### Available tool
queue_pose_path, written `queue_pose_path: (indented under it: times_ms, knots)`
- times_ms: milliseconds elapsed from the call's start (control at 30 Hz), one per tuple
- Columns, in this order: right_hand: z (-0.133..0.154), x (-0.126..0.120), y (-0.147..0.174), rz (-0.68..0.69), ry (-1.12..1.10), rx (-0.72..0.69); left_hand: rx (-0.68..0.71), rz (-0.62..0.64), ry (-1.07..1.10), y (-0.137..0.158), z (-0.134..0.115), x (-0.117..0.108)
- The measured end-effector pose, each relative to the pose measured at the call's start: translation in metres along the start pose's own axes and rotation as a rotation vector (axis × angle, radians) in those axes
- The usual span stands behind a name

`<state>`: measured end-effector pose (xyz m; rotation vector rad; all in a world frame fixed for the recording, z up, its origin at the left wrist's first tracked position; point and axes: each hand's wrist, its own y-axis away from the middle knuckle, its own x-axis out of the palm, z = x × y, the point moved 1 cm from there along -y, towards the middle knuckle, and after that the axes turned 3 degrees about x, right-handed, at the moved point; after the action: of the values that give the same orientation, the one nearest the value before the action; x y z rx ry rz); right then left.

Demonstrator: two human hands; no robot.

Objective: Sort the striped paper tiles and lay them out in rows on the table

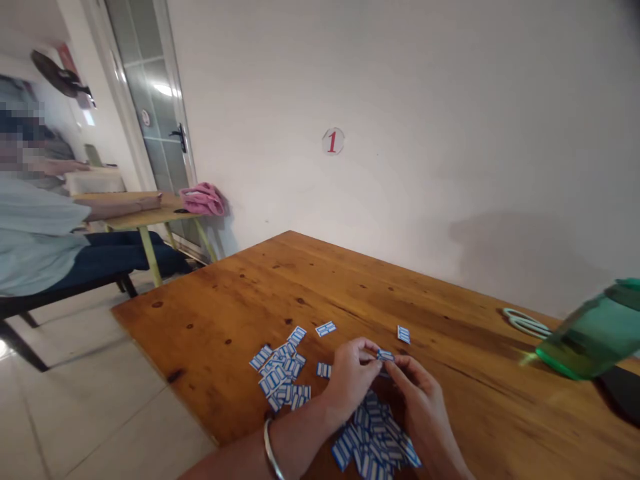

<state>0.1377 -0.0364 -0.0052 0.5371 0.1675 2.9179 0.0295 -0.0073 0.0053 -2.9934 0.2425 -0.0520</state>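
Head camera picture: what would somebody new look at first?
Probably the see-through green container at the far right, then the red number 1 on the pale wall. Lower down, the left hand and right hand hold a small blue-and-white card, near a heap of similar cards on the wooden table.

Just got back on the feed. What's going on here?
A person holds a small blue-and-white piece at the fingertips of the left hand and right hand, above a wooden table. Similar pieces lie in a heap between the forearms and in a looser pile to the left. A few single pieces lie apart. A green container is at the far right.
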Motion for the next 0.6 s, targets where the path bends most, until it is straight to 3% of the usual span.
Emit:
queue_pose_path:
  times_ms: [200,367,467,600]
  knots:
    - [0.003,0.0,0.0,0.028,-0.045,0.026,0.134,0.032,-0.28,0.009,-0.001,0.001]
    - [0.003,-0.006,-0.002,-0.033,-0.047,-0.04,0.231,0.236,-0.497,0.046,-0.031,-0.012]
    - [0.004,-0.008,-0.002,-0.08,-0.009,-0.092,0.207,0.282,-0.669,0.073,-0.041,-0.04]
    - [0.006,-0.008,-0.001,-0.152,0.049,-0.136,0.129,0.116,-0.988,0.096,-0.026,-0.101]
